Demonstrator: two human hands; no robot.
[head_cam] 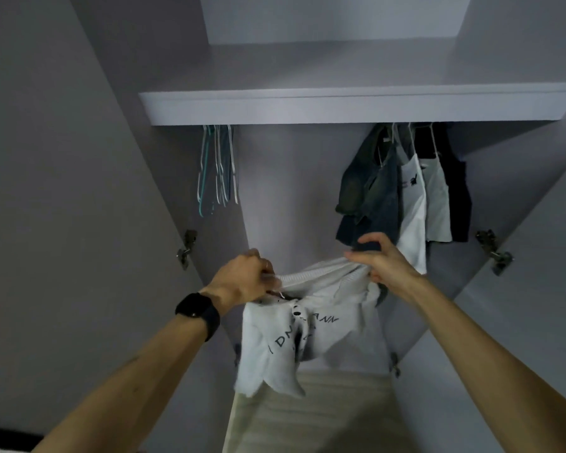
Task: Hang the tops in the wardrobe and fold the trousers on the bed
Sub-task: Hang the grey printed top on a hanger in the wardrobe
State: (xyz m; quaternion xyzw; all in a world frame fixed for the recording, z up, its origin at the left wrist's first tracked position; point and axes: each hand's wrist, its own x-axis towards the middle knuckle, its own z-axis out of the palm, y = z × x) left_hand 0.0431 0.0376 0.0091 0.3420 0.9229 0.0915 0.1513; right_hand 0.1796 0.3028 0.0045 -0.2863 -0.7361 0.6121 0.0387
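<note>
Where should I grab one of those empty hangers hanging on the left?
Probably take the outermost white hanger by its long sloping arm, reaching in from the open middle of the wardrobe. The bunch hangs edge-on and tight together, its hooks hidden under the shelf, and the side wall stands close on its other side.

A home, at an open wardrobe (pixel 294 191): grey doors (pixel 62 191) swung wide on metal hinges (pixel 186 248), a shelf (pixel 340 106) across the top, bare hangers (pixel 218 165) bunched on the left, tops (pixel 412 191) hung on the right.
</note>
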